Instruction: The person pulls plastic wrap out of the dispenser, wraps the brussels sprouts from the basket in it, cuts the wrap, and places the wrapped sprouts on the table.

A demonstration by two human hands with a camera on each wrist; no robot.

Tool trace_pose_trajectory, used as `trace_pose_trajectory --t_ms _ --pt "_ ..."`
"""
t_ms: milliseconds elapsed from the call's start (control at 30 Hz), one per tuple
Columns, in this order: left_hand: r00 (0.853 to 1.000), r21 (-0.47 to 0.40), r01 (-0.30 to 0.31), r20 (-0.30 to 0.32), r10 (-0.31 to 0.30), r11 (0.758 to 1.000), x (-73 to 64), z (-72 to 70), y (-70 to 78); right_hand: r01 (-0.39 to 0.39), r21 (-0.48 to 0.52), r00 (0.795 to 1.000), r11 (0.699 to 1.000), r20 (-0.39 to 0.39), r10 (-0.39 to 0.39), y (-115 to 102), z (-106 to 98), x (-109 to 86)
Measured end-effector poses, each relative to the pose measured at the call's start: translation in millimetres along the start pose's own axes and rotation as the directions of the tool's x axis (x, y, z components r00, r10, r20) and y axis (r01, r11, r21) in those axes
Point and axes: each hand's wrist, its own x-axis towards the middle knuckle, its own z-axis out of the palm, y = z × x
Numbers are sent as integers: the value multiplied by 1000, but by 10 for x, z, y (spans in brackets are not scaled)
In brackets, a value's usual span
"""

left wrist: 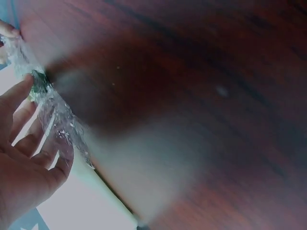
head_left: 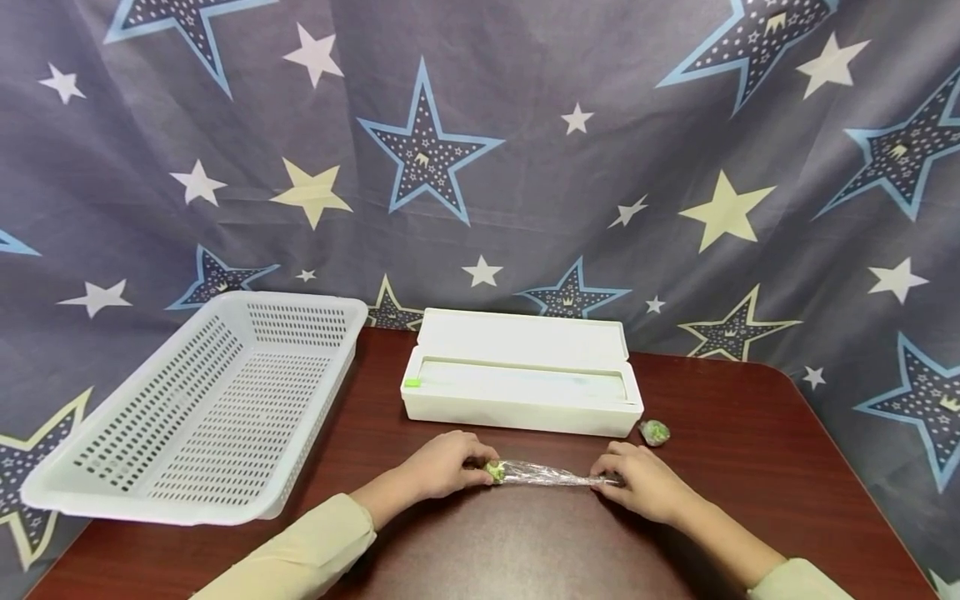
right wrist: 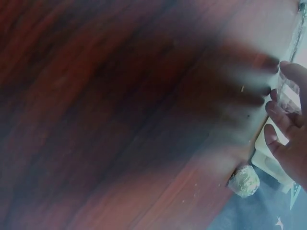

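A small green vegetable piece, its kind too small to make out, sits in crinkled clear cling film low over the table. My left hand pinches it between thumb and fingers; the left wrist view shows the thumb against the dark green lump with loose film across the other fingers. To the right the cling film stretches into a narrow twist. My right hand pinches that far end. Just beyond the right hand lies a second green piece, a film-wrapped ball in the right wrist view.
Behind the hands stands a long white cling film box, lid raised, with a green tab at its left. A white perforated basket stands at the left. The brown table meets a star-patterned curtain at the back.
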Motion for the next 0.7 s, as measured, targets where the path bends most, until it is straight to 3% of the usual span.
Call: trace_pose_trajectory --t_ms 267,500,700 --pt "999 -11 11 35 -10 1000 -5 -12 24 -64 -126 998 990 -29 61 4 -9 -9" --pt "998 -54 43 45 -40 998 -45 -53 -1 -91 -106 996 990 -33 88 -11 -2 11" --pt "994 -35 86 67 -84 996 -85 -121 -26 -65 -103 992 993 -115 53 -53 -19 66"
